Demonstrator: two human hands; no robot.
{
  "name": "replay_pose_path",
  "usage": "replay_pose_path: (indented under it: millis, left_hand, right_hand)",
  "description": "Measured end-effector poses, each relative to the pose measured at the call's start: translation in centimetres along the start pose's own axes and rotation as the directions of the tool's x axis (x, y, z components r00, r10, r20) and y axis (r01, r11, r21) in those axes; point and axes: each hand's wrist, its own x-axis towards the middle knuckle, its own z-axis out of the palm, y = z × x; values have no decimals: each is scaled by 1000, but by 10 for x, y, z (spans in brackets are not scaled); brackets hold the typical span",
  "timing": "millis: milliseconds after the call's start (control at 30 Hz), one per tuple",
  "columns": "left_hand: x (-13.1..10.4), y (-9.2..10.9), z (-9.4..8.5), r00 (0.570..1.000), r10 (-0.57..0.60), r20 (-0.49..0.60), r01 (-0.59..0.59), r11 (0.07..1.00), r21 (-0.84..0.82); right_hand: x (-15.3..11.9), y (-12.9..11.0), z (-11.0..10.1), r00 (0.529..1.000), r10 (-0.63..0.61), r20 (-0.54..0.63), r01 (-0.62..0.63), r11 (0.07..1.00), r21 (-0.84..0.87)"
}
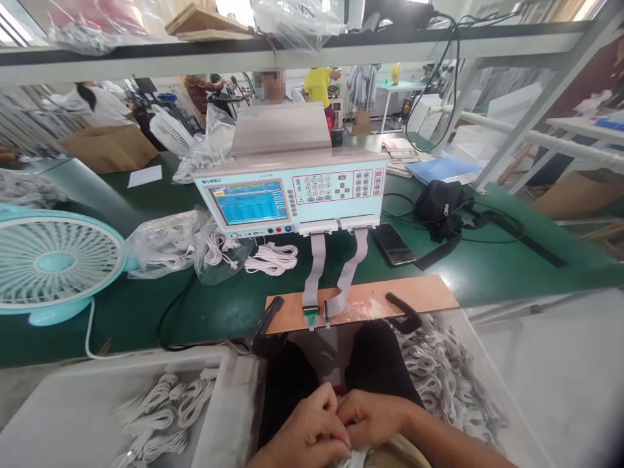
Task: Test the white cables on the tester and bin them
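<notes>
My left hand (307, 429) and my right hand (370, 416) meet above my lap at the bottom of the head view, with fingers curled and pressed together. Part of a white cable (355, 460) shows just beneath them; most of it is hidden by the hands. Ahead, a copper-coloured board (419, 292) lies at the table's front edge, held by two black clamps (404, 313). On it sits a small green connector board (311, 317), joined by grey ribbon cables (316, 263) to a tester (336, 208) with a lit blue screen.
A white bin (221, 370) with bundled white cables stands at left; another bin (487, 364) full of cables is at right. On the green table are a turquoise fan (56, 260), bagged cables (166, 240), a phone (394, 244) and a black bag (439, 205). A shelf beam (292, 58) crosses overhead.
</notes>
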Motion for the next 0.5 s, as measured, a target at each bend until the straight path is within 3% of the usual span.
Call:
replay_pose_path:
  millis: [167, 333, 400, 500]
  left_hand:
    - [-1, -7, -2, 994, 109, 29, -112, 988, 110]
    - [-5, -1, 5, 995, -51, -81, 58, 994, 92]
    - [-6, 5, 6, 995, -28, -91, 39, 992, 119]
    - [-7, 4, 4, 993, 5, -116, 11, 990, 141]
  right_hand:
    - [-2, 7, -3, 999, 39, 22, -43, 983, 179]
    - [0, -1, -6, 992, -49, 119, 14, 959, 285]
    - [1, -4, -5, 988, -75, 133, 31, 950, 311]
    - [-2, -3, -3, 996, 27, 83, -57, 918, 393]
